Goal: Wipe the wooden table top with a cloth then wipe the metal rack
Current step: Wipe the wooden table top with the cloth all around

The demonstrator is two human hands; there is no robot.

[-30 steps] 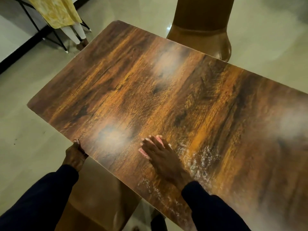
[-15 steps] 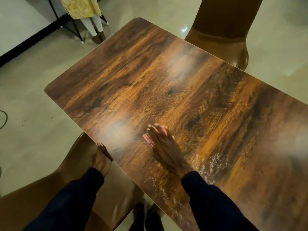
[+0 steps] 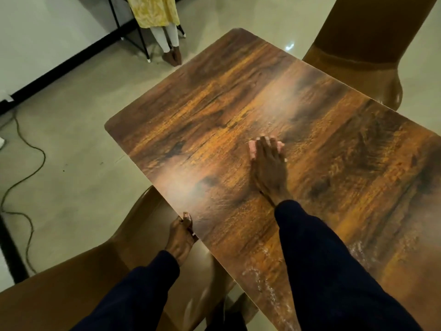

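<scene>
A pink cloth (image 3: 252, 149) is observed flat on the wooden desk (image 3: 214, 111), near the middle of its top. It is almost wholly covered, and only its edges are seen past the fingertips. The right hand (image 3: 269, 168) is laid on the cloth with its fingers straight and close together, pressing it down; nothing is gripped. The fingers are directed toward 12 o'clock.

At 7 o'clock from the cloth, the left hand (image 3: 181, 232) is noted at the near long edge of the desk, thumb on top and fingers curled under, holding that edge. Both arms are clad in dark sleeves (image 3: 334, 271).

Whitish wet streaks (image 3: 262, 283) are recorded on the desk at 6 o'clock from the cloth, along the near edge.

A brown chair (image 3: 71, 283) is placed at 7 o'clock of the desk, and a second brown chair (image 3: 358, 56) at 1 o'clock. At 11 o'clock, a person in a yellow garment (image 3: 155, 10) is seen beside a black metal frame (image 3: 140, 47). A cable (image 3: 35, 168) is trailed across the floor at 9 o'clock.
</scene>
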